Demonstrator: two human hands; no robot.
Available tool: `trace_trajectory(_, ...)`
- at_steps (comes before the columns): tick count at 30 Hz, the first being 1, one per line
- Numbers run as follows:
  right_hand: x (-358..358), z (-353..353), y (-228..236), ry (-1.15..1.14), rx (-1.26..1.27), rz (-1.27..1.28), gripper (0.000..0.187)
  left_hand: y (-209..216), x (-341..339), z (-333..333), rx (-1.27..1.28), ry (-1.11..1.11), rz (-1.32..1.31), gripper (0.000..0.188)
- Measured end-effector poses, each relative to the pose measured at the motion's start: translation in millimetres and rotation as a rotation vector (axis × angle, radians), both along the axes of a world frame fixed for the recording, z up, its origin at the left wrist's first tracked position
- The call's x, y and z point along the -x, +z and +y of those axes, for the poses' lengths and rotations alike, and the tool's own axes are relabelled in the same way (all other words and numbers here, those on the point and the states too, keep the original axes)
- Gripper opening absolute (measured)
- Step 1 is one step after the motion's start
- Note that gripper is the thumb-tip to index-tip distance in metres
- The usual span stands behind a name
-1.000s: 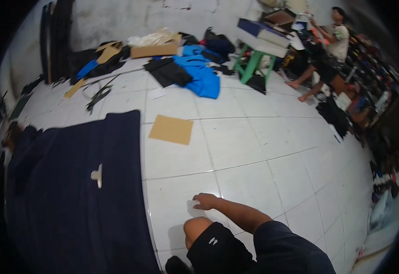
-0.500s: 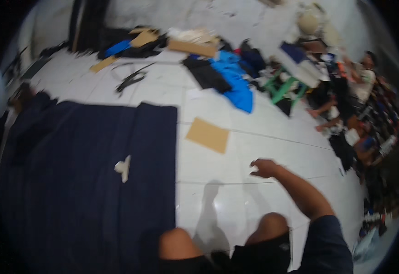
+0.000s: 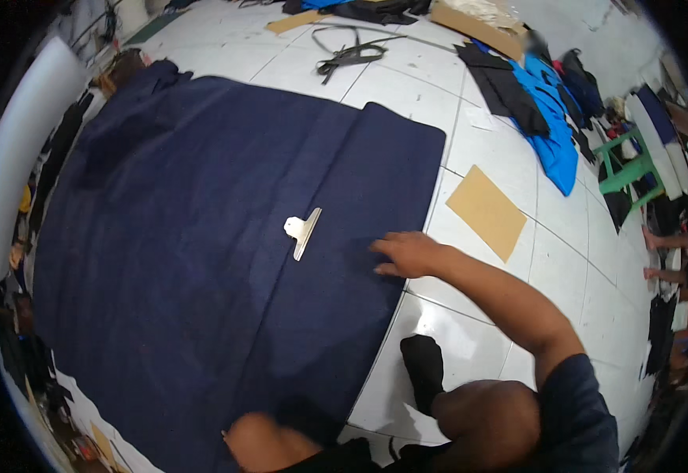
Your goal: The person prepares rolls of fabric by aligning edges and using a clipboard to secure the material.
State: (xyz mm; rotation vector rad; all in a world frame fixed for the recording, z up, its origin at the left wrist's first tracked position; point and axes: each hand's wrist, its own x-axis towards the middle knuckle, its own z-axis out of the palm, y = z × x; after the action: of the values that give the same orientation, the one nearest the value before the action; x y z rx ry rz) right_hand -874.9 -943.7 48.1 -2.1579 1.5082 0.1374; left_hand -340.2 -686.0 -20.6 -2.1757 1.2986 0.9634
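Observation:
My right hand (image 3: 407,254) reaches in over the right part of a large dark navy cloth (image 3: 178,197) spread on the floor. Its fingers are apart and hold nothing; whether they touch the cloth I cannot tell. To the left of the fingertips, a silver bulldog clip (image 3: 303,233) lies on the cloth beside a long fold line. My left hand is out of view. One bent knee (image 3: 269,443) shows blurred over the cloth at the lower edge.
A tan cardboard rectangle (image 3: 487,213) lies on the white tiles right of the cloth. Dark straps (image 3: 350,55) lie beyond it. Blue fabric (image 3: 547,130), a green stool (image 3: 634,169) and another person's feet (image 3: 659,256) are at the right. A white roll (image 3: 29,158) stands left.
My view has shifted left and closer to the cloth. My right hand has moved left, from above the tiles to above the cloth's right part. The clip still lies on the cloth.

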Motion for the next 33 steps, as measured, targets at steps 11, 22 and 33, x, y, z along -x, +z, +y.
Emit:
trace_trajectory(11,-129,-144,-74,0.067,0.220,-0.085,0.054,5,-3,0,0.234,0.060,0.110,0.117)
trace_trajectory(22,-133,-205,-143,0.067,0.176,-0.177,0.054,5,-9,38,0.239,0.048,-0.018,0.120)
trace_trajectory(33,-82,-67,16,0.039,0.283,-0.215,0.045,2,-5,33,0.302,0.107,-0.093,0.122)
